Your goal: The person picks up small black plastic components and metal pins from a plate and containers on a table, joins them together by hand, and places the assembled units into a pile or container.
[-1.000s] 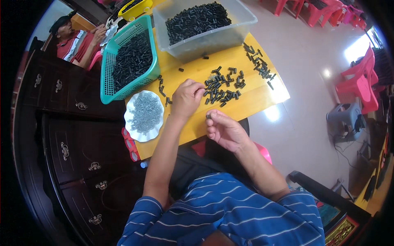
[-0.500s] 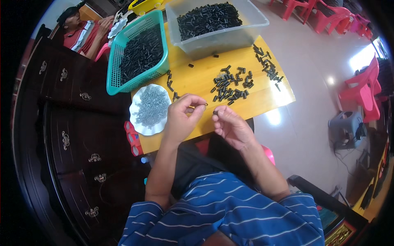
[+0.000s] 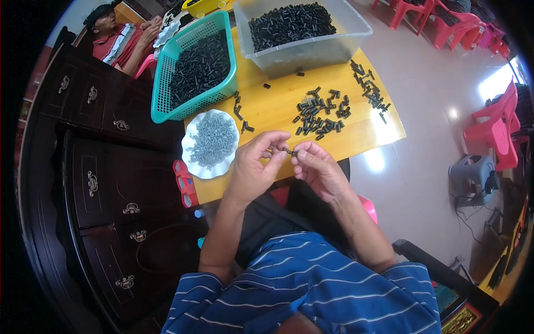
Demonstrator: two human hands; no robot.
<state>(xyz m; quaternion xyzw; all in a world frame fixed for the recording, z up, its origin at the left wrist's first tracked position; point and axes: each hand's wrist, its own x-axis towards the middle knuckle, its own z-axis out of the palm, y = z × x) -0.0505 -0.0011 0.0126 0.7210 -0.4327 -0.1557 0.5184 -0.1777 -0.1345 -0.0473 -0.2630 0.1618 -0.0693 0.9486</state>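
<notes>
Left hand (image 3: 255, 168): we are seeing fingertips pinching the left end of a small dark part (image 3: 292, 152).
Right hand (image 3: 321, 171): we are seeing fingertips gripping its right end.
Small dark part: we are finding it between both hands, near the loose pile (image 3: 312, 118).

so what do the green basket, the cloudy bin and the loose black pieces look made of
Green basket: likely plastic, slightly glossy, with evenly perforated walls. Cloudy bin: probably plastic, its walls translucent. Loose black pieces: perhaps plastic or metal, given shiny highlights.
</notes>
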